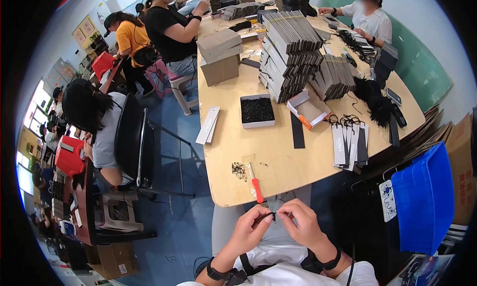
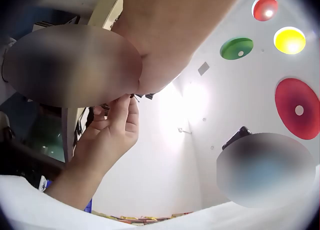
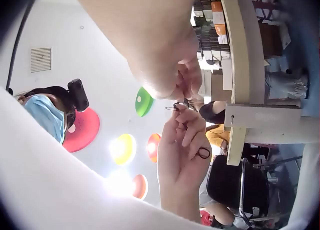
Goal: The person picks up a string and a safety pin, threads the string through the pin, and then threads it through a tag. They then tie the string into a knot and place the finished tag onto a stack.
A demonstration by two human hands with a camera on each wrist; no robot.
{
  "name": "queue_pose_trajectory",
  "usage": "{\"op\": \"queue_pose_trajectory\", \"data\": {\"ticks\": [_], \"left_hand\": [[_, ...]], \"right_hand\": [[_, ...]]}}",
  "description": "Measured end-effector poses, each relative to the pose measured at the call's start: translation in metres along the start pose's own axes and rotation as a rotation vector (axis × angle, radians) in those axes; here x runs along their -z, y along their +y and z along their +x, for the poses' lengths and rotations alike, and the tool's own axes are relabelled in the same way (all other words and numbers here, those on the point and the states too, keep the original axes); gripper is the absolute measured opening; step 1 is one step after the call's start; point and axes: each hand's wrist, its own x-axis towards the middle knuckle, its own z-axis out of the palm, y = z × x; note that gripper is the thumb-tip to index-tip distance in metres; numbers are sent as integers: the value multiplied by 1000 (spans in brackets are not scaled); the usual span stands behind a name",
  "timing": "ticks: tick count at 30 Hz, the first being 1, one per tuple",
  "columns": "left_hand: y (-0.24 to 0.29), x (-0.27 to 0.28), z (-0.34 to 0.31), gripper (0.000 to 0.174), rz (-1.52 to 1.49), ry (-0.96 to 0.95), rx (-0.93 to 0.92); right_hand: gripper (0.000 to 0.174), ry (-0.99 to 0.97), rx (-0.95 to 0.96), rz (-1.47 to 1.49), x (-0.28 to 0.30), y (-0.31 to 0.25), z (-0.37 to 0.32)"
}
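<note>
Close together above the lap, my left hand (image 1: 250, 230) and right hand (image 1: 301, 220) meet fingertip to fingertip. A thin black cord (image 3: 204, 153) is pinched in the left hand, its looped end hanging out by the palm in the right wrist view. Between both hands' fingertips a small wire safety pin (image 3: 171, 109) sticks out. The right thumb and fingers pinch at the spot where cord and pin meet; the fingers partly hide it. On the table edge before me lie a pile of small dark pins (image 1: 238, 171) and a red-handled tool (image 1: 257, 190).
A box of black bits (image 1: 257, 111) stands on the wooden table (image 1: 223, 152). Behind it rise tall bundled stacks of grey tags (image 1: 290, 52). Strung tags (image 1: 349, 143) lie at the right edge, above a blue bin (image 1: 427, 201). Other people sit around.
</note>
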Motion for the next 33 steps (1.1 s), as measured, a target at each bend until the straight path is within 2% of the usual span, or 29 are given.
{"op": "queue_pose_trajectory", "data": {"ticks": [1,8,10,13,15,17,19,20,22,24,33], "left_hand": [[0,0,-1,12,-80,-2,58],[-3,-1,-3,11,-121,13,81],[3,-3,-2,5,-32,59,17],[7,-6,-1,4,59,117,-39],[13,-9,-1,5,100,144,-55],[16,-11,1,6,143,170,-70],[17,-12,2,9,406,227,-170],[17,-11,2,9,406,225,-170],[16,-10,2,13,604,224,-206],[19,-9,2,13,602,226,-200],[20,-9,4,11,520,219,-193]], "right_hand": [[15,-1,0,0,-1,0,0],[15,-8,35,-18,-1,-2,-2],[15,-6,27,2,-1,-3,-2],[14,12,14,17,-4,-4,-2],[12,42,71,-31,-5,-1,-1],[12,28,32,-25,-4,-1,-1],[11,15,-6,-20,-5,0,-2],[11,7,1,-44,-7,2,-2],[11,-1,8,-68,-7,3,-2],[10,-39,-98,-11,-6,0,-1],[9,-153,-91,-19,2,1,4]]}}
